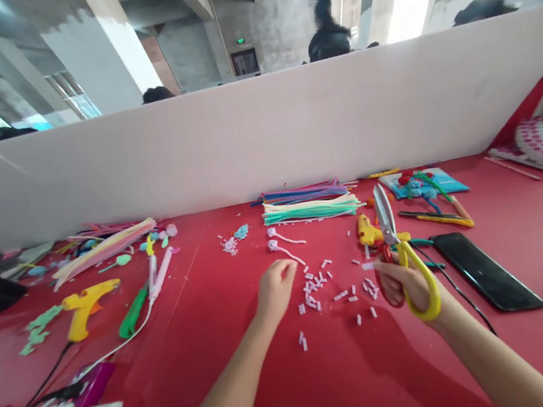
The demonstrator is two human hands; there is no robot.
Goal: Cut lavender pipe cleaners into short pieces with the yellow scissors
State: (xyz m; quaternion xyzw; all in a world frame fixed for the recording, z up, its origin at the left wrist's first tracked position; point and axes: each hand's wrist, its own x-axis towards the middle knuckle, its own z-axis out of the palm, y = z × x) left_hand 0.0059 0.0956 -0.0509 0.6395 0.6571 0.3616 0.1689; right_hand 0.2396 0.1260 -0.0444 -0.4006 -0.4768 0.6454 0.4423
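In my right hand (403,279) is a pair of scissors (428,292) with yellow and red handles, blades pointing up and slightly apart. A small pale strip (370,266) shows at its fingertips. My left hand (276,290) rests low over the table, fingers closed together beside the stem of a pale pipe-cleaner piece (273,245) with a knotted head. Whether they grip that stem is hidden. A second such piece (271,232) lies just behind it. Several short cut pale bits (309,287) are scattered between my hands.
Bundles of pipe cleaners (310,208) lie along the white partition (252,139). Right are a yellow glue gun (367,232), pliers and a black phone-like slab (486,271). Left are another yellow glue gun (84,307), a green-and-pink corded tool (135,311) and a power strip (89,397).
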